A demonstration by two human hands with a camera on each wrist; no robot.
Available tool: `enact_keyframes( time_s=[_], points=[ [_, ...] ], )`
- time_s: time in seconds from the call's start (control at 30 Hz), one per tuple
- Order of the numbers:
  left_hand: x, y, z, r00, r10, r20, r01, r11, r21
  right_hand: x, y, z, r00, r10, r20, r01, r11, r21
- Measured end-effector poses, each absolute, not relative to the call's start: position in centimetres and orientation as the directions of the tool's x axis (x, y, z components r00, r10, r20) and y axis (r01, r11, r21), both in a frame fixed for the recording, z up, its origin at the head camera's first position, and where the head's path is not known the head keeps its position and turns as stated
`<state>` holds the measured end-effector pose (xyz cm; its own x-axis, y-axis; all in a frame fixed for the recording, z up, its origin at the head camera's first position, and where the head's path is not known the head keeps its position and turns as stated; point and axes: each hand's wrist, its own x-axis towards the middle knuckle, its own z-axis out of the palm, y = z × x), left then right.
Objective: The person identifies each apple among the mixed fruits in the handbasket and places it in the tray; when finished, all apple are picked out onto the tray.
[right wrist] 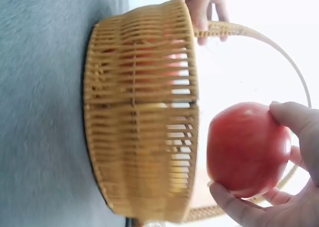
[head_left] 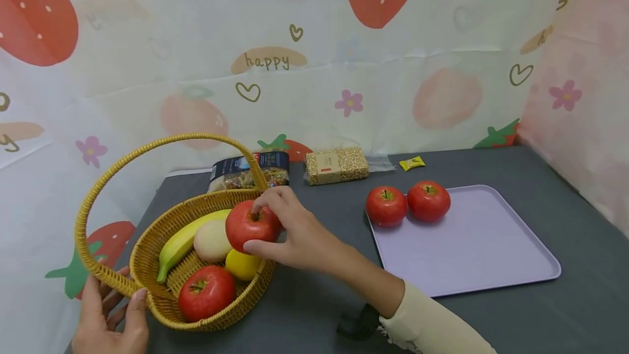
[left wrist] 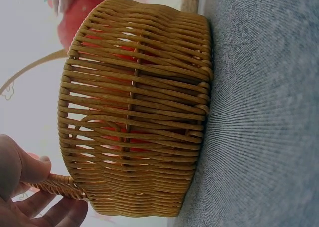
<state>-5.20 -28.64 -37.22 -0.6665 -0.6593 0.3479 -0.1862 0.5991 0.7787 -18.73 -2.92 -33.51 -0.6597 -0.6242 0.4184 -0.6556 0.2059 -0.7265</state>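
A yellow wicker basket with a tall hoop handle stands on the left of the table. My left hand grips the lower end of the handle, with thumb and fingers on either side. In my right hand is a red apple, held between thumb and fingers over the basket's right rim; the right wrist view shows that apple above the rim. Inside the basket lie a banana, a pale roundish fruit, a yellow fruit, partly covered, and another red apple.
Two red apples sit at the far left corner of a lilac tray. Along the back are a dark-labelled food bag, a packed block of grains and a small yellow wrapped piece. A patterned cloth hangs behind.
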Motion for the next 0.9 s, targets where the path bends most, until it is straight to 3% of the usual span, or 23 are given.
enact_keyframes(
  time_s=[0.3,0.67,0.9],
  points=[
    [-5.2,-28.7,-37.3,-0.661,-0.656,0.364,-0.151,0.592,0.792,-18.5,1.0,-33.3,-0.658,-0.576,0.485,-0.696,0.222,-0.683],
    [-5.4,-28.8,-37.1,-0.674,-0.68,0.288,-0.241,0.571,0.785,-18.8,6.6,-33.5,-0.681,-0.478,0.555,-0.717,0.282,-0.637],
    [-5.4,-28.6,-36.8,-0.687,-0.682,0.251,-0.259,0.553,0.792,-19.4,11.1,-33.5,-0.712,-0.388,0.586,-0.702,0.389,-0.596]
  ],
)
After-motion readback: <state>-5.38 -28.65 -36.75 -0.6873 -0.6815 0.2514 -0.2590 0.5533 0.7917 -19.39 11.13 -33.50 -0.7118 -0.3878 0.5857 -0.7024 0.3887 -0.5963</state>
